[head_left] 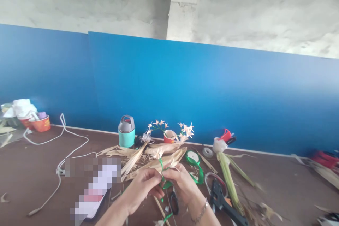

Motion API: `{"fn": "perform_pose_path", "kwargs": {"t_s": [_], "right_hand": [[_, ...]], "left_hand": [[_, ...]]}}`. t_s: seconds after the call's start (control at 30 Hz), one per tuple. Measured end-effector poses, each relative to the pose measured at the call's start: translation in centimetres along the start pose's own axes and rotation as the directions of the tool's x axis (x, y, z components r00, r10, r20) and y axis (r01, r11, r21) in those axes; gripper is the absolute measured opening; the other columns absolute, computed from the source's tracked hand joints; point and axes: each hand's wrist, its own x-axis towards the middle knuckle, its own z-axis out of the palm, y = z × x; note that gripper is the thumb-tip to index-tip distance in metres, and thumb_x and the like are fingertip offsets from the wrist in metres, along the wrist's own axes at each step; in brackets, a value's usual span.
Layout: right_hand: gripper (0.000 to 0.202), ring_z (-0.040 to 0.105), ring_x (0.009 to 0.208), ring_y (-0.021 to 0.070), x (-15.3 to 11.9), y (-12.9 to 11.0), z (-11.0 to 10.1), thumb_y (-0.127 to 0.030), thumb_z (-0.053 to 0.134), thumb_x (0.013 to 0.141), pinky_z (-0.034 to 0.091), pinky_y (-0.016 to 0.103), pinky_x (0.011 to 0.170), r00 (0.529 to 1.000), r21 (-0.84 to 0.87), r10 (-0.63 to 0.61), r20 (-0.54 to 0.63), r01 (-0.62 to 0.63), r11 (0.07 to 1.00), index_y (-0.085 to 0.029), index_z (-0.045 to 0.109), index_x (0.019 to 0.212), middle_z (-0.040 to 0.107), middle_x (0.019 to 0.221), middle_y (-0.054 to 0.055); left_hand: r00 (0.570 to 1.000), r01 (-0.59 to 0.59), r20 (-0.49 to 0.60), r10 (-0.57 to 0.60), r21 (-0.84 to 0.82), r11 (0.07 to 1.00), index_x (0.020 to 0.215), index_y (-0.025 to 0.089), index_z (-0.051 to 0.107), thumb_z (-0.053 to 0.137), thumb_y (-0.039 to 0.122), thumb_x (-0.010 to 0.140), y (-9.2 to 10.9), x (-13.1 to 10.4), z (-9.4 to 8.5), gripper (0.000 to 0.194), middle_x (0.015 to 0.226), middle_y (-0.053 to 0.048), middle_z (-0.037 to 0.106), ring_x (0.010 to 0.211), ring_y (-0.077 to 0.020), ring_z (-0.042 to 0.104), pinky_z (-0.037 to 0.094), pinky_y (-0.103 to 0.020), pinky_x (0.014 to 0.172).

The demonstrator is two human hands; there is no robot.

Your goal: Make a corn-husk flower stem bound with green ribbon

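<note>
Both hands meet over the brown table [148, 215] in the lower middle. My left hand [146, 186] pinches a green-wrapped stem [161, 164] that carries a pale husk flower [158, 153]. My right hand [181, 180], with a bracelet at the wrist, closes its fingers on the same green-wrapped piece from the other side. A second pale flower [173, 164] shows just above the right fingers. Behind the hands lie dry corn husks [156, 164], and a spool of green ribbon [192, 156] is beside them to the right.
A turquoise jar [126, 135] and a cup of husk flowers [168, 136] stand near the blue partition [185, 88]. Black scissors [174, 202] and a glue gun [221, 197] lie near my right hand. At left are a white cable [59, 180] and orange tubs [41, 123].
</note>
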Motion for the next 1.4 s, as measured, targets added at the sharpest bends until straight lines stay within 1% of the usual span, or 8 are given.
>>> {"fn": "perform_pose_path", "kwargs": {"t_s": [0.13, 0.3, 0.47, 0.57, 0.8, 1.0, 1.23, 1.4], "right_hand": [[0.01, 0.053, 0.055, 0.0121, -0.2, -0.4, 0.2, -0.021, 0.071, 0.06, 0.041, 0.025, 0.059, 0.999, -0.019, 0.011, 0.032, -0.01, 1.0, -0.012, 0.07, 0.065, 0.065, 0.062, 0.001], [0.003, 0.046, 0.052, 0.0093, -0.3, -0.3, 0.1, -0.015, 0.069, 0.058, 0.036, 0.022, 0.055, 0.999, -0.026, 0.027, -0.018, -0.027, 0.999, -0.015, 0.069, 0.061, 0.062, 0.057, -0.002], [0.005, 0.044, 0.05, 0.0084, -0.2, -0.1, -0.1, -0.013, 0.07, 0.054, 0.034, 0.022, 0.054, 0.996, -0.04, 0.075, -0.04, -0.077, 0.996, -0.014, 0.068, 0.058, 0.059, 0.052, -0.003], [0.007, 0.044, 0.049, 0.0084, -0.3, -0.2, 0.1, -0.012, 0.069, 0.051, 0.034, 0.022, 0.053, 0.992, -0.054, 0.119, -0.045, -0.121, 0.991, -0.015, 0.067, 0.057, 0.059, 0.052, -0.003], [0.008, 0.038, 0.045, 0.0068, -0.3, -0.3, 0.1, -0.008, 0.067, 0.048, 0.029, 0.022, 0.049, 0.98, -0.064, 0.183, -0.084, -0.188, 0.98, -0.015, 0.063, 0.049, 0.052, 0.045, -0.005], [0.008, 0.041, 0.047, 0.0078, -0.4, -0.5, 0.0, -0.01, 0.069, 0.049, 0.03, 0.023, 0.05, 0.983, -0.05, 0.168, -0.079, -0.172, 0.984, -0.016, 0.065, 0.054, 0.056, 0.049, -0.004], [0.008, 0.04, 0.046, 0.0078, -0.4, -0.9, 0.2, -0.012, 0.069, 0.048, 0.03, 0.023, 0.049, 0.987, -0.068, 0.145, -0.071, -0.15, 0.986, -0.016, 0.063, 0.05, 0.053, 0.047, -0.005], [0.007, 0.051, 0.055, 0.0114, -0.4, -1.1, 0.5, -0.013, 0.066, 0.053, 0.039, 0.024, 0.057, 0.991, -0.161, 0.097, -0.095, -0.111, 0.981, -0.014, 0.069, 0.06, 0.064, 0.058, -0.001]], "left_hand": [[0.999, -0.051, 0.004, 0.05, 0.114, 0.992, 0.062, 0.016, 0.057, 0.067, 0.029, 0.065, -0.3, 0.2, -0.2, 0.017, 0.057, 0.003, 0.058, 0.048, -0.014, 0.06, 0.047, -0.026, 0.051], [0.997, -0.07, -0.005, 0.072, 0.191, 0.979, 0.062, 0.017, 0.056, 0.062, 0.023, 0.065, -0.7, 0.3, -0.3, 0.009, 0.05, 0.006, 0.054, 0.042, -0.0138, 0.059, 0.046, -0.024, 0.044], [1.0, -0.002, 0.002, 0.002, 0.322, 0.947, 0.062, 0.016, 0.059, 0.057, 0.026, 0.069, -0.2, 0.0, -0.7, 0.011, 0.035, 0.01, 0.043, 0.026, -0.0065, 0.04, 0.027, -0.016, 0.028], [1.0, 0.018, 0.008, -0.022, 0.351, 0.936, 0.062, 0.017, 0.058, 0.057, 0.022, 0.065, -0.2, 0.0, -0.9, 0.006, 0.031, 0.012, 0.038, 0.024, -0.0052, 0.035, 0.019, -0.015, 0.026], [0.998, 0.056, -0.008, -0.056, 0.296, 0.953, 0.066, 0.019, 0.053, 0.046, 0.01, 0.054, -1.6, 0.6, -0.8, 0.017, 0.032, 0.008, 0.052, 0.032, -0.0113, 0.049, 0.039, -0.02, 0.036], [0.999, -0.023, 0.036, 0.019, 0.116, 0.993, 0.062, 0.018, 0.052, 0.05, 0.013, 0.053, -1.5, 0.5, -0.4, 0.011, 0.047, 0.005, 0.059, 0.044, -0.0137, 0.059, 0.047, -0.025, 0.047], [0.999, -0.013, 0.05, 0.007, 0.123, 0.992, 0.057, 0.016, 0.053, 0.059, 0.022, 0.058, -1.3, 0.6, -0.4, 0.008, 0.048, 0.007, 0.051, 0.037, -0.01, 0.053, 0.041, -0.022, 0.039], [0.997, 0.003, -0.072, 0.008, 0.151, 0.989, 0.055, 0.017, 0.053, 0.062, 0.024, 0.059, -1.5, 0.8, -0.2, 0.013, 0.043, 0.008, 0.048, 0.036, -0.0096, 0.05, 0.038, -0.02, 0.038]]}}
